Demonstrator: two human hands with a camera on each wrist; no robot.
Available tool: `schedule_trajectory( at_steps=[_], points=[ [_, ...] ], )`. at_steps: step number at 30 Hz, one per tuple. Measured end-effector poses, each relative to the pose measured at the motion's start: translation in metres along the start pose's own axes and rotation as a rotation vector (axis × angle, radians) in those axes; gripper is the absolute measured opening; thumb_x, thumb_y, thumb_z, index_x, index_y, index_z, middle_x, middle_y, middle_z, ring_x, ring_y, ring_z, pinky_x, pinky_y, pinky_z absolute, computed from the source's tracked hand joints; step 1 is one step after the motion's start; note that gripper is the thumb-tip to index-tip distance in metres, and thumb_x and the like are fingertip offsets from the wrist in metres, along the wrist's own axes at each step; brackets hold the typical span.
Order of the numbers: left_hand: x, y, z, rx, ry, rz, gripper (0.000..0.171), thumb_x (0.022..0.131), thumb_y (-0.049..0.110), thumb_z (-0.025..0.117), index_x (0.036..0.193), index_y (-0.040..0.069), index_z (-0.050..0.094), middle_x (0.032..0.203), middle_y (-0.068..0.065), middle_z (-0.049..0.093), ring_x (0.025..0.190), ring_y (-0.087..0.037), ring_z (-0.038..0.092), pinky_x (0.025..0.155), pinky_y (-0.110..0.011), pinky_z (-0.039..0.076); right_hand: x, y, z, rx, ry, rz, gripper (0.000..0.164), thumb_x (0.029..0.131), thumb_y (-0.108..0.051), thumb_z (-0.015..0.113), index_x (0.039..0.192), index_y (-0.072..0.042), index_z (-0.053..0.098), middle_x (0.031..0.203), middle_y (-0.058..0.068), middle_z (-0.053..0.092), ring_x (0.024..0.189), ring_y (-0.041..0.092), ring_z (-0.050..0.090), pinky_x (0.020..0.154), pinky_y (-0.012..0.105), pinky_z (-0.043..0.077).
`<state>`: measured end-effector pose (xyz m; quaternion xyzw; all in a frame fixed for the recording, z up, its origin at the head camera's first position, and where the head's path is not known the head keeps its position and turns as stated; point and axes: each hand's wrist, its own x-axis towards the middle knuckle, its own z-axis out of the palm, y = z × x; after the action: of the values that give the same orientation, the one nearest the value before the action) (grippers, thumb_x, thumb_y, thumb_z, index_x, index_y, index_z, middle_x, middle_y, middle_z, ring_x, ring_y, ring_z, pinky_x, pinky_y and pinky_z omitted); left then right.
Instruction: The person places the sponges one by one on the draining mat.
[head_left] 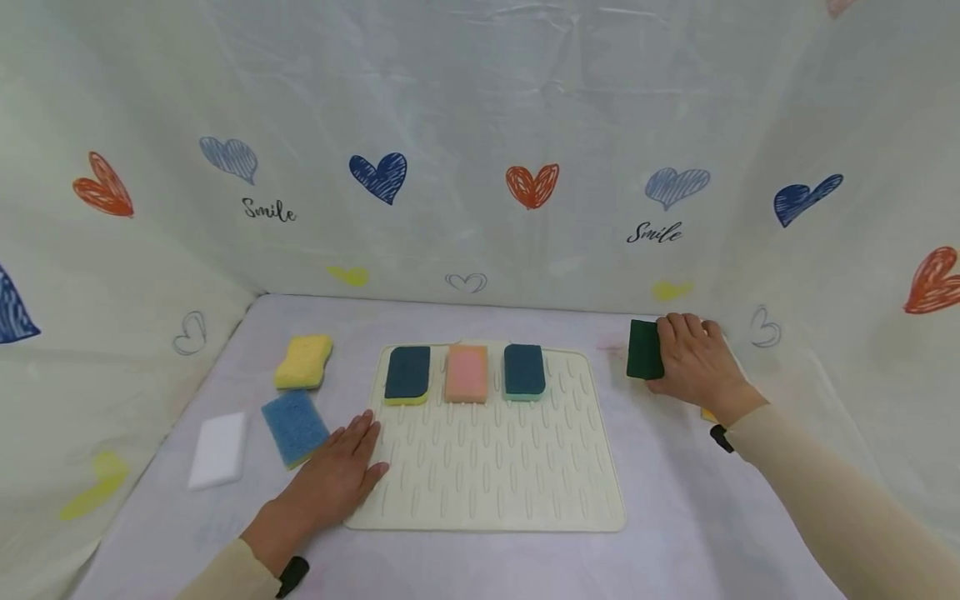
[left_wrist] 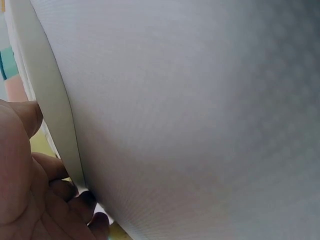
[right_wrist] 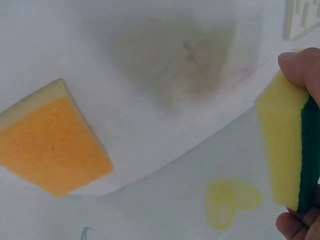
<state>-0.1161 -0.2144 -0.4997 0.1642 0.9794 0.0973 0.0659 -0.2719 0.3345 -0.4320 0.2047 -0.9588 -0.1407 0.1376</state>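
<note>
Right hand (head_left: 693,358) pinches a rectangular sponge, dark-green scouring face on yellow foam (head_left: 645,350), thumb on one side, fingers curled on the other. Sponge is right of the cream ribbed rectangular mat (head_left: 487,512), apart from it; can't tell if it touches the table. Orange-faced, pale-sided block sponge (right_wrist: 52,147) sits near the right hand, not held.

Left hand (head_left: 333,471) holds nothing: fingers near straight, thumb spread, resting at the mat's left edge, well apart from the green sponge. Blue rectangular sponge (head_left: 295,423) lies just beside it. Three two-tone sponges, left navy (head_left: 407,373), middle pink (head_left: 467,373), right navy (head_left: 524,371), line the mat's far side.
</note>
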Motion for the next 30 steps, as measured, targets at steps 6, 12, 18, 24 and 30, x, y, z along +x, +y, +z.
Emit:
schedule_trajectory(
  at_steps=[6, 12, 18, 24, 30],
  points=[
    [0.0, -0.001, -0.001, 0.002, 0.004, 0.0, 0.069, 0.109, 0.036, 0.058, 0.157, -0.01, 0.04, 0.167, -0.029, 0.034, 0.155, -0.046, 0.035, 0.124, -0.061, 0.034, 0.008, -0.012, -0.01, 0.011, -0.013, -0.003, 0.095, 0.072, -0.051, 0.088, 0.133, 0.008, 0.044, 0.13, 0.029, 0.055, 0.121, 0.046, 0.051, 0.103, 0.065, 0.047],
    [0.0, -0.001, -0.002, 0.0, 0.002, 0.0, 0.069, 0.109, 0.036, 0.057, 0.157, -0.01, 0.04, 0.167, -0.03, 0.034, 0.155, -0.046, 0.034, 0.124, -0.062, 0.033, 0.015, -0.025, -0.016, -0.021, 0.047, -0.054, 0.1, 0.071, -0.054, 0.09, 0.135, 0.007, 0.044, 0.132, 0.028, 0.054, 0.122, 0.046, 0.052, 0.103, 0.062, 0.048],
    [-0.001, -0.001, -0.002, 0.0, 0.023, 0.009, 0.068, 0.109, 0.035, 0.059, 0.156, -0.011, 0.041, 0.166, -0.03, 0.035, 0.154, -0.047, 0.036, 0.123, -0.062, 0.035, 0.021, -0.039, -0.018, 0.06, 0.061, -0.079, 0.1, 0.07, -0.054, 0.091, 0.135, 0.007, 0.046, 0.134, 0.028, 0.056, 0.122, 0.045, 0.052, 0.101, 0.061, 0.048],
    [-0.001, -0.001, -0.002, -0.002, 0.021, 0.008, 0.068, 0.109, 0.035, 0.059, 0.155, -0.011, 0.041, 0.166, -0.031, 0.035, 0.154, -0.047, 0.036, 0.123, -0.062, 0.035, 0.028, -0.055, -0.009, 0.155, 0.026, -0.106, 0.106, 0.068, -0.058, 0.094, 0.137, 0.007, 0.046, 0.136, 0.027, 0.055, 0.124, 0.044, 0.051, 0.099, 0.06, 0.049],
    [-0.001, 0.0, -0.002, -0.005, 0.011, 0.001, 0.068, 0.109, 0.036, 0.059, 0.156, -0.01, 0.041, 0.166, -0.03, 0.035, 0.154, -0.047, 0.035, 0.124, -0.062, 0.034, 0.034, -0.071, 0.003, 0.222, -0.024, -0.134, 0.104, 0.07, -0.06, 0.092, 0.138, 0.005, 0.048, 0.139, 0.025, 0.055, 0.126, 0.043, 0.051, 0.101, 0.06, 0.048]
  ],
)
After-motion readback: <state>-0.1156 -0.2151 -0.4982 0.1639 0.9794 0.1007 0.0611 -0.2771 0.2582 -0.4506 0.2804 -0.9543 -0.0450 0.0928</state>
